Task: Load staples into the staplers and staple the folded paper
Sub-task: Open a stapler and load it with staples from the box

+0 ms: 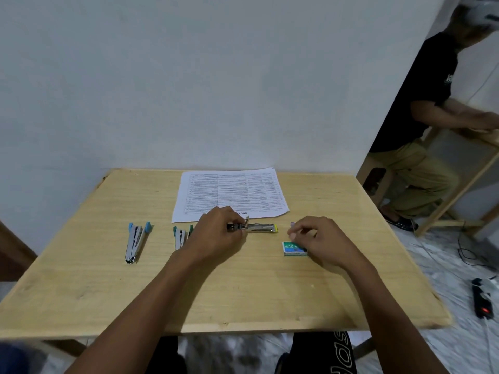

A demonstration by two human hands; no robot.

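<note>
Gripping the near end of an opened yellow-tipped metal stapler, the left hand pins it just below the printed white paper sheet on the light wooden table. Right hand, right of the stapler, pinches something tiny over the green staple box; blue-handled stapler and green-handled stapler sit left.

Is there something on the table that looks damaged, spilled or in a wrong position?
Nothing stands out. The printed paper lies flat, only slightly turned. The blue stapler and the yellow stapler are open, which suits loading. The staple box looks intact, with nothing spilled.
</note>
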